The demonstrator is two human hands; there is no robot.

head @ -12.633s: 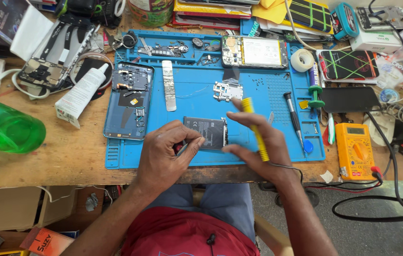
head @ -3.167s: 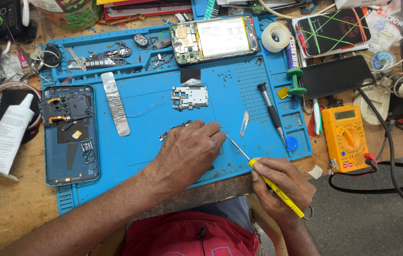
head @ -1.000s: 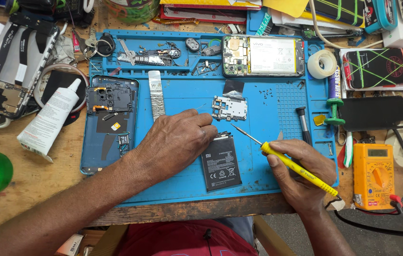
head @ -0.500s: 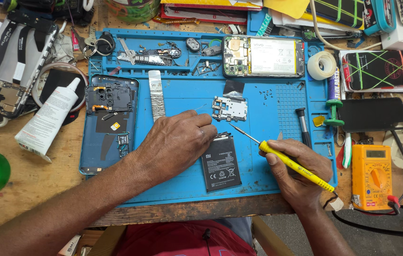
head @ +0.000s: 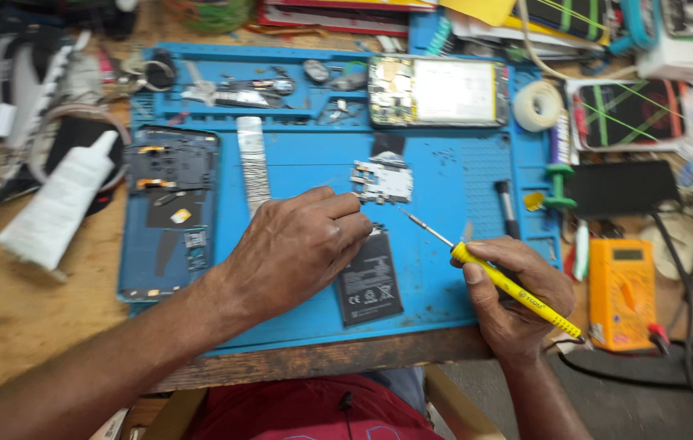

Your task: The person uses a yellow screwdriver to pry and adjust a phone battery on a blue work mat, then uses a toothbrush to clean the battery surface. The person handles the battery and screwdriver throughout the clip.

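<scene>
— Pinched between thumb and curled fingers, the yellow-handled screwdriver (head: 516, 287) sits in the right hand (head: 517, 297); that grip is pressed together around the handle, with the thin metal shaft angled up and left toward the small silver circuit board (head: 384, 181).

— And the left hand (head: 298, 248)?

— Palm down on the blue silicone work mat (head: 444, 269), just below and left of the circuit board. Its fingertips are drawn together at the board's lower left edge, probably steadying it or a small part, but I cannot tell whether anything is actually pinched there.

— Why is the screwdriver held so far back?

— My guess is that it keeps the tip visible and lets the hand rest at the mat's near edge.

— What lies around the board?

— A flat black rectangular battery (head: 369, 281) lies just below it, partly under the left hand. A dark opened phone back shell (head: 171, 212) lies well to its left, and a phone frame with a pale panel (head: 436, 91) just above it. An orange multimeter (head: 622, 293) rests on the wooden counter (head: 29, 326), far right of the board.
</scene>
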